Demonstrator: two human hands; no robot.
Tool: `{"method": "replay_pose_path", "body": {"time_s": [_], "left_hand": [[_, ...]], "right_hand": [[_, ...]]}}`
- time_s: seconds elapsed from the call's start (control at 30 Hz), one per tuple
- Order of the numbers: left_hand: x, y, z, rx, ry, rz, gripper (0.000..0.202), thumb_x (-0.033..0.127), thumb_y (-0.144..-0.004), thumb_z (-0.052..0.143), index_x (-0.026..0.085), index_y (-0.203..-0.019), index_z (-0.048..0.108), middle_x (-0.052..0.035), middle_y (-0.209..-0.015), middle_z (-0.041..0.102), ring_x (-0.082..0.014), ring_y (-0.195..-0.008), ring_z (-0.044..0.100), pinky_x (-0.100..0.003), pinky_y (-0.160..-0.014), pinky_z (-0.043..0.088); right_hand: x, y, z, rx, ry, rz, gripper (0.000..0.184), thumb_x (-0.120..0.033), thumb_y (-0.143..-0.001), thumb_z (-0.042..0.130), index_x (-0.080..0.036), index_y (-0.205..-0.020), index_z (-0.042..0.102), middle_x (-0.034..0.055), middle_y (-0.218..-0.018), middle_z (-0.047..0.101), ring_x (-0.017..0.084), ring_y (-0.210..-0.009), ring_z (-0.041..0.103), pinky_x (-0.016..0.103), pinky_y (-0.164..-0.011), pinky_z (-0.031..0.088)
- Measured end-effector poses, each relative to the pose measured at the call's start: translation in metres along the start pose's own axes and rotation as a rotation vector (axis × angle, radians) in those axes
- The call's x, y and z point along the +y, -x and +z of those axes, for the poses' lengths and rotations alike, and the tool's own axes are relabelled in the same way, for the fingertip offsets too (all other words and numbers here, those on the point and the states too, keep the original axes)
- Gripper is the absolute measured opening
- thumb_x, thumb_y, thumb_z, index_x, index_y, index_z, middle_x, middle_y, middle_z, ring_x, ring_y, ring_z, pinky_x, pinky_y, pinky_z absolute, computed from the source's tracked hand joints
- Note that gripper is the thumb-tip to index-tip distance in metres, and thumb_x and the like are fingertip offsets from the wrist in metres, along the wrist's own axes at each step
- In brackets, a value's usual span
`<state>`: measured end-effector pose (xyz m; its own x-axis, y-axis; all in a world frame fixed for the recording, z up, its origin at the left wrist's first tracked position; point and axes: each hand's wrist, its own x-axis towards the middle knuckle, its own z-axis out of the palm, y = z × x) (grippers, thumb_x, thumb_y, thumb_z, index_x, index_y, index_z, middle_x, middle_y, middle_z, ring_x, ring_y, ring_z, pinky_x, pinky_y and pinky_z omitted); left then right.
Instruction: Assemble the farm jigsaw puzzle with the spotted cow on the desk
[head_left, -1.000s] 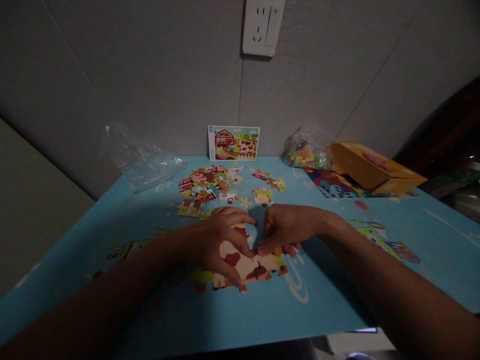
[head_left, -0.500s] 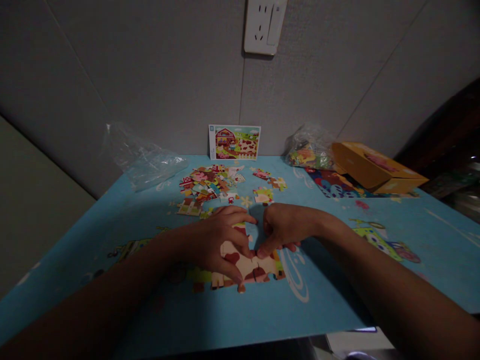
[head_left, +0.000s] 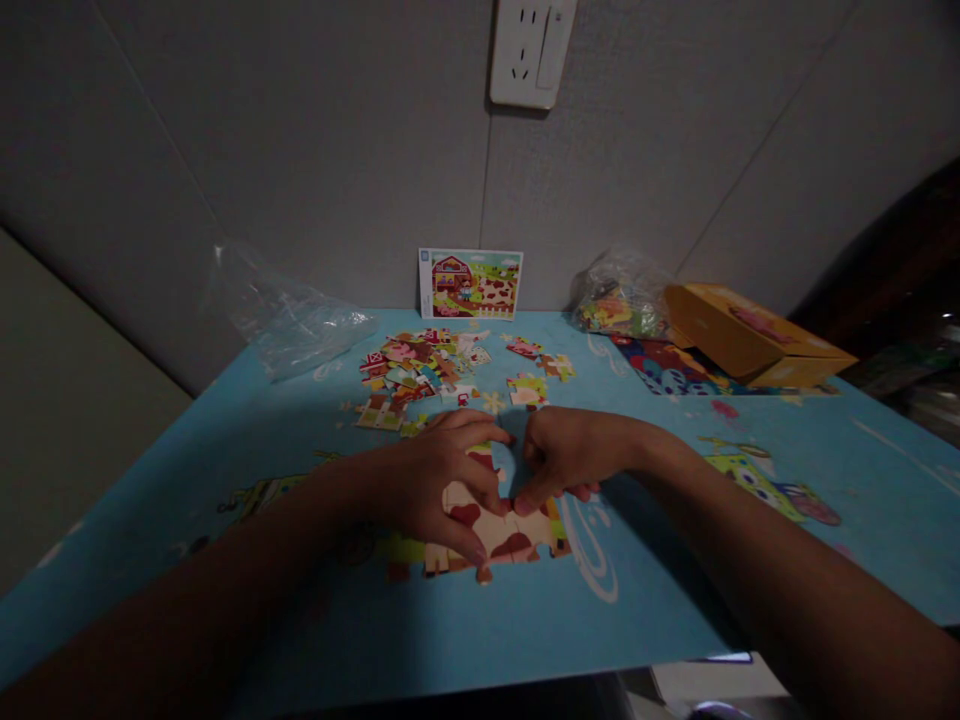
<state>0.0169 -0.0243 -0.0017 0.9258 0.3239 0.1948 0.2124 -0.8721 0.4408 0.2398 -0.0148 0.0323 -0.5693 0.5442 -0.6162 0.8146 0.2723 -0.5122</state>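
A partly joined jigsaw puzzle (head_left: 510, 548), cream with brown cow patches, lies flat on the table in front of me. My left hand (head_left: 454, 475) rests across it with fingers spread, thumb near the front edge and index fingertip by the upper seam. At that seam my right hand (head_left: 559, 455) is closed, fingers curled under, its thumb tip pressing on a small dark red jigsaw piece (head_left: 508, 505). Whether the curled fingers pinch that piece is hard to see. Behind my hands is a pile of loose jigsaw pieces (head_left: 412, 365).
A farm picture card (head_left: 471, 285) leans on the wall. To its left lies a clear plastic bag (head_left: 307, 325); to its right, a bag of pieces (head_left: 619, 305) and a yellow box (head_left: 757, 330). A few loose pieces (head_left: 527, 390) lie beyond my right hand on the blue table (head_left: 360, 640).
Both hands stay nearly in place on the puzzle. The dark gap between the cow-patch pieces near the front edge has narrowed, and the brown patch there looks more continuous.
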Motion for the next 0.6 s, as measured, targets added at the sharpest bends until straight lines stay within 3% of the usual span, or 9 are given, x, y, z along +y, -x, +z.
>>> {"method": "replay_pose_path", "body": {"time_s": [0.2,0.33,0.4,0.5,0.6], "left_hand": [[0.002,0.001,-0.001,-0.007,-0.01,-0.022,0.042,0.052,-0.063,0.084,0.028,-0.097,0.077,-0.0117,-0.134,0.054,-0.0359,-0.133,0.039,-0.051,-0.111,0.029],[0.001,0.001,0.003,0.013,-0.014,-0.038,0.019,0.033,-0.073,0.08,0.03,-0.092,0.077,-0.0092,-0.136,0.052,-0.0326,-0.135,0.039,-0.049,-0.111,0.033],[-0.002,-0.001,0.003,0.09,-0.023,-0.038,0.011,0.024,-0.08,0.072,0.027,-0.089,0.077,-0.0095,-0.134,0.054,-0.0291,-0.13,0.046,-0.045,-0.107,0.038],[-0.009,-0.003,-0.001,0.378,-0.064,-0.099,0.015,0.017,-0.087,0.06,0.022,-0.086,0.074,-0.009,-0.118,0.065,-0.0217,-0.109,0.06,-0.04,-0.097,0.047],[-0.021,-0.003,-0.011,0.653,-0.161,-0.226,0.016,0.016,-0.087,0.056,0.018,-0.088,0.071,-0.0073,-0.097,0.071,-0.0194,-0.093,0.065,-0.037,-0.088,0.049]], "right_hand": [[-0.003,0.001,0.0,-0.01,-0.021,-0.004,0.044,-0.055,-0.072,0.07,-0.016,-0.055,0.059,-0.0038,-0.042,0.052,0.009,-0.039,0.047,0.022,-0.045,0.038],[-0.005,-0.001,0.003,0.021,-0.004,-0.026,0.045,-0.057,-0.069,0.072,-0.016,-0.056,0.061,-0.0037,-0.043,0.053,0.01,-0.04,0.049,0.023,-0.046,0.037],[-0.006,-0.004,0.006,0.052,0.022,-0.036,0.047,-0.059,-0.068,0.073,-0.016,-0.055,0.061,-0.0032,-0.043,0.054,0.01,-0.041,0.049,0.023,-0.047,0.036],[-0.005,-0.01,0.006,0.263,0.068,-0.104,0.049,-0.059,-0.075,0.068,-0.016,-0.054,0.06,-0.0025,-0.044,0.053,0.009,-0.042,0.045,0.024,-0.051,0.033],[0.004,-0.015,-0.001,0.703,0.087,-0.102,0.045,-0.053,-0.087,0.058,-0.016,-0.063,0.064,0.0007,-0.055,0.059,0.01,-0.05,0.046,0.026,-0.056,0.031]]}}
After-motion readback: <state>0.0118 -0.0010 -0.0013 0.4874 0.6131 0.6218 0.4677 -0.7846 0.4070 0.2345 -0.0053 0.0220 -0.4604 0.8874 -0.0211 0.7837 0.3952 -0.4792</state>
